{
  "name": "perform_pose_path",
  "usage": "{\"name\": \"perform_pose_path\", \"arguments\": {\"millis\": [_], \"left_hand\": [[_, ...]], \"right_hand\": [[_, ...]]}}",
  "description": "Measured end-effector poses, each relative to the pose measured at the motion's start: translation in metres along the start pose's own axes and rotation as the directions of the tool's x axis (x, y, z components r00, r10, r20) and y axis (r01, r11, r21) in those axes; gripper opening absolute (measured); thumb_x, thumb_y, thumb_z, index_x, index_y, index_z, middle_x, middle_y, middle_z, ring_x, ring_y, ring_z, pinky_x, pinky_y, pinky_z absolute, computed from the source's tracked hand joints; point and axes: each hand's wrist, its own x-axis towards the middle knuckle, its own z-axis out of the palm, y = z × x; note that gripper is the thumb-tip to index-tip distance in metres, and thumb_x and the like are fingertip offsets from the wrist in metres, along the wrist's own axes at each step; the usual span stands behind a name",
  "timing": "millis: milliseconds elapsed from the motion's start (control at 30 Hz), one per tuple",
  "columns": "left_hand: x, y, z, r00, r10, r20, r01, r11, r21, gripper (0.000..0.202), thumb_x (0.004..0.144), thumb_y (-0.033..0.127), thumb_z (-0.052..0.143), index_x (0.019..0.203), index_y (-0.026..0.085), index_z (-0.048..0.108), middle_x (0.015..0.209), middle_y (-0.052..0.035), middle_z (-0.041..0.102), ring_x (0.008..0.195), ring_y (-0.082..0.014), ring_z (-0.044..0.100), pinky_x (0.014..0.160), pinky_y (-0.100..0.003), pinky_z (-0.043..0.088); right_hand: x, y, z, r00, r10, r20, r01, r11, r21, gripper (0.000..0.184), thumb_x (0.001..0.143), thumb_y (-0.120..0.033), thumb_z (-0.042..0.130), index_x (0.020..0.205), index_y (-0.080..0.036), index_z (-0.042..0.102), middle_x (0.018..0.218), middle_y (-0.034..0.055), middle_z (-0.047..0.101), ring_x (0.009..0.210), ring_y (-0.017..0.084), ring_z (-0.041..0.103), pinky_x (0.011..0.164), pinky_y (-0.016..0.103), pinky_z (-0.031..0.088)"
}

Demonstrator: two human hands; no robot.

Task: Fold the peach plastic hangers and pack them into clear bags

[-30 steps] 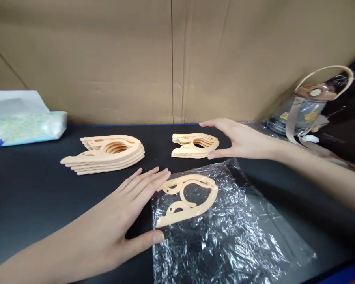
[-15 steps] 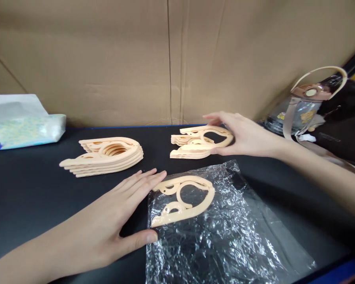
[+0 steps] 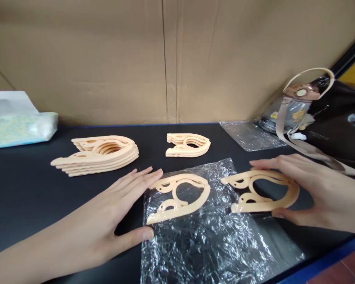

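Observation:
My left hand (image 3: pixel 115 213) lies with fingers stretched out at the left edge of a clear plastic bag (image 3: pixel 195 248), its fingertips at the bag's upper left corner. Within the bag's outline rests a cream folding hanger (image 3: pixel 199 202), folded up. Between the thumb and fingers of my right hand (image 3: pixel 310 193) is a second folded hanger (image 3: pixel 292 193), held over the bag's right side with its two arm ends pointing left. Beyond the bag sits a small stack of folded hangers (image 3: pixel 195 152). Farther left is a taller stack of hangers (image 3: pixel 118 159).
A tissue pack (image 3: pixel 20 126) lies at the far left. At the right stand a clear drinking bottle (image 3: pixel 296 106) with a strap and a black bag (image 3: pixel 337 126). Another clear plastic bag (image 3: pixel 248 136) lies near the bottle. A cardboard wall (image 3: pixel 106 63) closes off the back.
My right hand has come from the small stack toward me and to the right, carrying one hanger off it. The left hand stays on the bag's edge.

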Motion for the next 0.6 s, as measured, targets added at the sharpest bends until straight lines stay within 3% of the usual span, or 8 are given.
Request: {"name": "perform_pose_path", "arguments": {"millis": [233,367,600], "left_hand": [[0.002,0.005,-0.004,0.999,0.024,0.021,-0.024,0.999,-0.029,0.090,0.089,0.050,0.062,0.159,0.037,0.005,0.161,-0.0017,0.031,0.143,-0.0338,0.036,0.113,-0.055,0.038],[0.004,0.006,-0.005,0.999,0.026,0.032,-0.025,0.999,-0.034,0.091,0.090,0.050,0.061,0.159,0.038,0.003,0.162,-0.0018,0.029,0.144,-0.0339,0.035,0.113,-0.056,0.038],[0.001,0.006,-0.004,0.999,0.029,0.014,-0.028,0.998,-0.063,0.090,0.089,0.049,0.063,0.159,0.036,0.008,0.161,-0.0018,0.031,0.144,-0.0329,0.036,0.116,-0.054,0.036]], "right_hand": [[0.016,-0.020,0.016,0.999,0.035,0.006,-0.035,0.976,0.215,0.076,0.073,-0.043,0.075,0.140,-0.031,0.041,0.132,0.0088,0.063,0.115,0.032,0.064,0.089,0.049,0.059],[0.027,-0.028,0.032,1.000,-0.010,-0.030,0.017,0.965,0.261,0.073,0.077,-0.041,0.073,0.140,-0.029,0.038,0.134,0.0109,0.061,0.118,0.032,0.063,0.092,0.048,0.056],[0.045,-0.043,0.049,0.995,-0.080,-0.065,0.094,0.966,0.241,0.075,0.085,-0.057,0.066,0.143,-0.024,0.032,0.138,0.0150,0.060,0.117,0.031,0.063,0.094,0.050,0.053]]}}
